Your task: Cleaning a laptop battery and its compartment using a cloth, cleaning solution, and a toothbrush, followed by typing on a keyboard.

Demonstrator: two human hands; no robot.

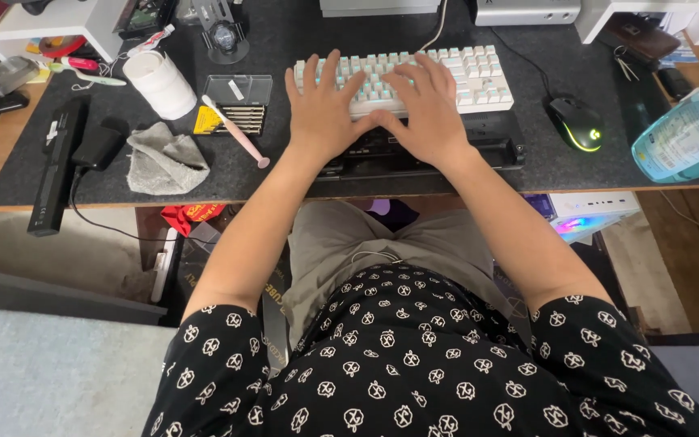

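A white keyboard [479, 77] with pale blue-lit keys lies on a dark grey desk mat [285, 174]. My left hand [321, 109] rests flat on its left half, fingers spread over the keys. My right hand [426, 109] lies on the middle of the keyboard, fingers spread too, its thumb touching the left hand. Neither hand holds anything. Both palms sit over a black wrist rest [491, 150] in front of the keyboard.
A black mouse [576, 123] with a green light sits to the right. A blue spray bottle [685, 137] looms at the right edge. Left of the keyboard lie a pink brush [236, 133], a clear bit case [238, 101], a grey cloth [163, 162], a white roll [159, 83] and a black bar [57, 166].
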